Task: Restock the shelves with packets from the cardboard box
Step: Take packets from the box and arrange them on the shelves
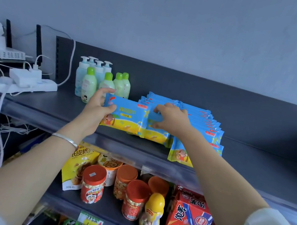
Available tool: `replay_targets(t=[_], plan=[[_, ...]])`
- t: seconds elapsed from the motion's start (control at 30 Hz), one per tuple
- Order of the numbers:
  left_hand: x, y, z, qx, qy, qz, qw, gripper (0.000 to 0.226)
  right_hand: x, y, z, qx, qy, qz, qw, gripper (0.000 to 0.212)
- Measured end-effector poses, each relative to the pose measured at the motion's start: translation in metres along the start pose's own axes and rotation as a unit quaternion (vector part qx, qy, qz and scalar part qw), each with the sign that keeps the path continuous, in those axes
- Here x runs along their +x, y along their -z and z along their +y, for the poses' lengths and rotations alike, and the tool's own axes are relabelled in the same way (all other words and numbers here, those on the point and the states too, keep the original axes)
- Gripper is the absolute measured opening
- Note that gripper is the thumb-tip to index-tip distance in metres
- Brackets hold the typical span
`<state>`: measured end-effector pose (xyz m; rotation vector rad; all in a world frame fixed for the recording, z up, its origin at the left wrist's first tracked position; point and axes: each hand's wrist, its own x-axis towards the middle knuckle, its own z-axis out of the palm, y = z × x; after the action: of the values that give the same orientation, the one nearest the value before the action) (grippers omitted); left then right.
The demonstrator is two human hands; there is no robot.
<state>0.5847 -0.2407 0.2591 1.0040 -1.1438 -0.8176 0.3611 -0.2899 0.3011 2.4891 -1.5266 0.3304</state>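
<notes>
On the dark top shelf (53,104) stand blue-and-yellow packets in rows. My left hand (97,107) grips the left end of the front packet (126,116), thumb on its face and fingers behind it. My right hand (171,118) holds the neighbouring packet (157,132), fingers curled over its top edge. Behind and to the right, a row of several more packets (205,120) leans back, and one packet (180,155) stands at the shelf's front edge. The cardboard box is out of view.
Pump and green-capped bottles (99,78) stand left of the packets. A power strip with chargers and cables (26,81) lies at the far left. The lower shelf holds red-lidded jars (94,183), a yellow pouch (77,167) and a red carton (188,219).
</notes>
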Motion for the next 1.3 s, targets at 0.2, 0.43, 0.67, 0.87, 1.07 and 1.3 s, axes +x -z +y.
replay_targets(t=[0.2, 0.43, 0.67, 0.87, 1.07, 1.3], plan=[[0.003, -0.031, -0.01, 0.099, 0.02, -0.079, 0.992, 0.034, 0.006, 0.001, 0.013, 0.08, -0.007, -0.023, 0.997, 0.036], [0.012, -0.046, -0.022, 0.268, -0.009, -0.135, 0.954, 0.029, -0.009, 0.009, 0.02, 0.141, -0.032, -0.01, 0.989, 0.039], [0.012, -0.042, -0.02, 0.214, 0.02, -0.145, 0.966, 0.045, -0.031, 0.019, 0.016, 0.02, -0.015, -0.07, 0.997, 0.067], [0.003, -0.042, -0.015, 0.297, 0.01, -0.194, 0.935, 0.066, -0.028, 0.006, 0.009, 0.001, -0.014, -0.076, 0.997, 0.077], [-0.001, -0.046, -0.015, 0.329, -0.03, -0.168, 0.929, 0.066, -0.027, 0.005, 0.007, 0.027, -0.019, -0.065, 0.997, 0.071], [-0.001, -0.053, -0.015, 0.428, -0.115, -0.082, 0.893, 0.062, -0.038, -0.001, 0.013, 0.07, -0.027, 0.048, 0.996, 0.059]])
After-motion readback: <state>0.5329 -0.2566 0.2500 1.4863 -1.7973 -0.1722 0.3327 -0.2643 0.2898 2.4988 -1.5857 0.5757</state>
